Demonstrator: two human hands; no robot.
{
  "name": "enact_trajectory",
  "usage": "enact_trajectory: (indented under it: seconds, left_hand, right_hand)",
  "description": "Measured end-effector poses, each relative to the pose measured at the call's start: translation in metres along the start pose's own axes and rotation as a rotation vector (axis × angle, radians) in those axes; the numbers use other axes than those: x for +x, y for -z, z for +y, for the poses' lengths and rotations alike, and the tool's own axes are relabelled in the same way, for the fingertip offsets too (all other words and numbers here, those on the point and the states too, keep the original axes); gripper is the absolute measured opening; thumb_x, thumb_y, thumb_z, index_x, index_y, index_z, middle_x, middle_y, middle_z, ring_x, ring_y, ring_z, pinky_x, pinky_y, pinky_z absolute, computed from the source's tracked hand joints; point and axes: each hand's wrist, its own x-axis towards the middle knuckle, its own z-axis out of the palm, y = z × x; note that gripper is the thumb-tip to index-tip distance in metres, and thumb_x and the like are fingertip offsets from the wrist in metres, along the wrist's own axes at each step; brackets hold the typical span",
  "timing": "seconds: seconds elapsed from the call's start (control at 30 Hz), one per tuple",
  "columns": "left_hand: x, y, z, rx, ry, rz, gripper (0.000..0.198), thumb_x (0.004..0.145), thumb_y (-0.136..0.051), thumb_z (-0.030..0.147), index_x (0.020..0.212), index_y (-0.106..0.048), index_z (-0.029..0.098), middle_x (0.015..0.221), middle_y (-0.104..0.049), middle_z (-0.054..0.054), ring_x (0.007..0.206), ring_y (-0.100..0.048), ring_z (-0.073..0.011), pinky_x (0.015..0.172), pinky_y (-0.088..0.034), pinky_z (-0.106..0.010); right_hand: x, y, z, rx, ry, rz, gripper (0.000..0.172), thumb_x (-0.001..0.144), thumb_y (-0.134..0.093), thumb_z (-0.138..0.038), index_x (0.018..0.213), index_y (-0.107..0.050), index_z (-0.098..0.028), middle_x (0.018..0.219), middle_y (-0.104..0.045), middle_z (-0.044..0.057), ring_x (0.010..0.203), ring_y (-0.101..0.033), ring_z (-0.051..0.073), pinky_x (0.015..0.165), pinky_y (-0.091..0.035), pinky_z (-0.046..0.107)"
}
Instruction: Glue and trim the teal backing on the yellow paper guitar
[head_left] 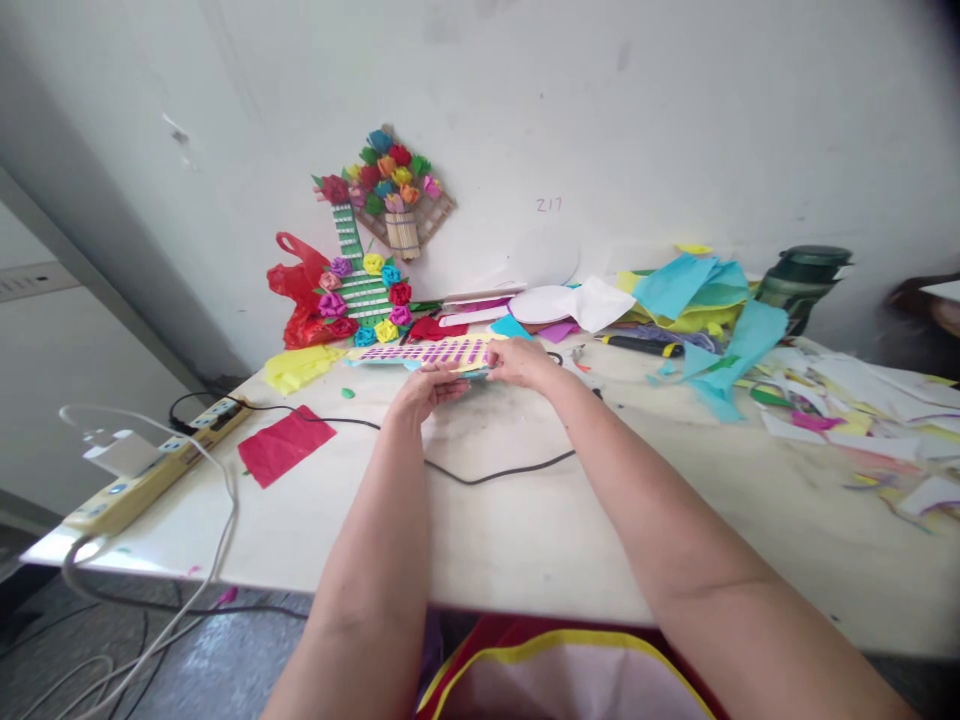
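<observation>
Both my hands reach to the far side of the white table (pixel 525 520). My left hand (pixel 426 388) and my right hand (pixel 525 362) are closed on the near edge of a long yellow strip covered with purple squares (pixel 431 353), which lies flat across the table. Just behind the strip leans a craft piece of coloured paper roses on green-and-white slats (pixel 365 290). A second rose bouquet on a wooden lattice (pixel 394 195) rests against the wall above it.
A red paper square (pixel 283 445) lies left of my arms, and a black cable (pixel 480 472) runs beneath them. A yellow power strip (pixel 150 470) sits at the left edge. Blue and yellow paper scraps (pixel 712 310), a box cutter (pixel 641 346) and a dark green bottle (pixel 802 280) crowd the right.
</observation>
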Motion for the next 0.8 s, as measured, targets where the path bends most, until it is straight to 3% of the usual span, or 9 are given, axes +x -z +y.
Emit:
enact_trajectory:
  seconds: [0.47, 0.8]
  left_hand:
    - [0.002, 0.001, -0.001, -0.019, 0.026, 0.005, 0.020, 0.068, -0.064, 0.006, 0.088, -0.061, 0.009, 0.068, -0.068, -0.009, 0.063, -0.067, -0.0187, 0.059, -0.055, -0.025]
    - [0.002, -0.001, -0.002, 0.022, 0.033, 0.073, 0.018, 0.069, -0.062, 0.009, 0.087, -0.061, 0.009, 0.064, -0.067, -0.008, 0.058, -0.066, -0.0174, 0.056, -0.054, -0.025]
  right_hand:
    - [-0.007, 0.017, 0.001, 0.157, -0.055, -0.094, 0.018, 0.071, -0.061, -0.032, 0.086, -0.063, -0.023, 0.067, -0.066, -0.003, 0.069, -0.058, 0.013, 0.055, -0.033, 0.021]
    - [-0.005, 0.016, 0.005, 0.177, -0.042, -0.168, 0.020, 0.069, -0.060, -0.027, 0.088, -0.063, -0.022, 0.065, -0.066, -0.003, 0.069, -0.058, 0.012, 0.057, -0.035, 0.020]
